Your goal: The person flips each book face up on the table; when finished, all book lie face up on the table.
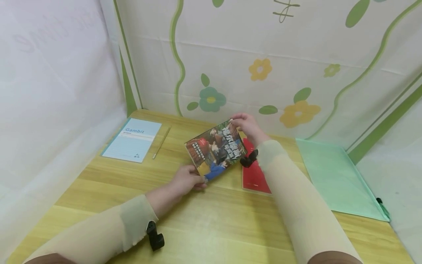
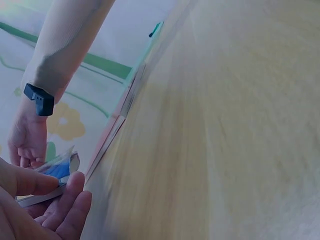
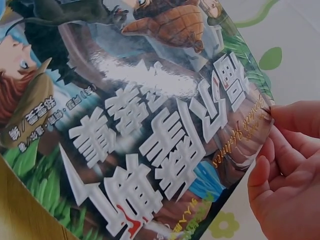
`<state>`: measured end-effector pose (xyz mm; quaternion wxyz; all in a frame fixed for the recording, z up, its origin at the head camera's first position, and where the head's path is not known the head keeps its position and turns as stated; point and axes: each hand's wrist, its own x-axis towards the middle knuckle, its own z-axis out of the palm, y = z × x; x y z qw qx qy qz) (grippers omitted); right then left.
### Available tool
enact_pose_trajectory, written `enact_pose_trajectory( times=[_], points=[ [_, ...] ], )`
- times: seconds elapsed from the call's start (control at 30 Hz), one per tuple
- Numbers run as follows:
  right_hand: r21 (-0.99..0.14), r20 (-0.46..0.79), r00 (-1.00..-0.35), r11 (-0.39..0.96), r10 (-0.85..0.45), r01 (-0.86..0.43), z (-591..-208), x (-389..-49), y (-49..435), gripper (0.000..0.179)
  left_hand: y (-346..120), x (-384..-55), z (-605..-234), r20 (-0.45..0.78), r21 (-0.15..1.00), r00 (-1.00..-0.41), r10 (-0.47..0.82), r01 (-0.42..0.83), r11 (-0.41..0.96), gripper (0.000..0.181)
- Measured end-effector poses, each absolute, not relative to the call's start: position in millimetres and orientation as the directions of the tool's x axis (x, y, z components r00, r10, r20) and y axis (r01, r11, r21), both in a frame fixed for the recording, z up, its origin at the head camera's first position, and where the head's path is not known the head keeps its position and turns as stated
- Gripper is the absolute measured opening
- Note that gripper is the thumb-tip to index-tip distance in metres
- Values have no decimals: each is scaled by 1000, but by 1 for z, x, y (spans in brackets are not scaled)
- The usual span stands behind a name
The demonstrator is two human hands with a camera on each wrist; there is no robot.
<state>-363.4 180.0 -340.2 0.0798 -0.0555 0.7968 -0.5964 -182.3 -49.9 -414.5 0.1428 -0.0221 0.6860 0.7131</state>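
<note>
Head view: glossy paperback with a multicoloured cartoon cover and large white Chinese characters (image 1: 215,150), one item, held tilted above the yellow wood-grain table (image 1: 197,223), between both hands
Left hand (image 1: 184,181): gripping the paperback at its near corner, thumb on the cover side, fingers beneath
Right hand (image 1: 249,129): pinching the paperback at its far corner between thumb and fingers
Sleeves: two, cream, greyer at the cuffs, a small black device (image 1: 155,236) at each wrist
Red flat booklet (image 1: 254,178): lying on the table, right of the paperback, partly covered by the right forearm
Pale blue and white notebook, marked "Gambit" (image 1: 132,146): flat, far left of the table
Slim yellowish pencil (image 1: 161,143): just right of the notebook, well apart from the hands
Translucent mint-green flat folder (image 1: 339,179): right side of the table, dark tab at its near right corner
White cloth backdrop (image 1: 230,40): far side, printed with green vines, leaves, yellow and teal flowers
</note>
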Motion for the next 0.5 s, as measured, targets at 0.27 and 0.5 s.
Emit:
enact_pose_trajectory(
  times=[0.27, 0.5],
  points=[
    [-959, -51, -977, 282, -209, -10, -338, -367, 179, 29, -49, -179, -416, -277, 955, -939, 204, -293, -52, 15],
    [-951, -65, -964, 309, -258, -19, -337, -370, 177, 32, -48, -176, -416, -295, 942, -931, 217, -321, -97, 19]
  ],
)
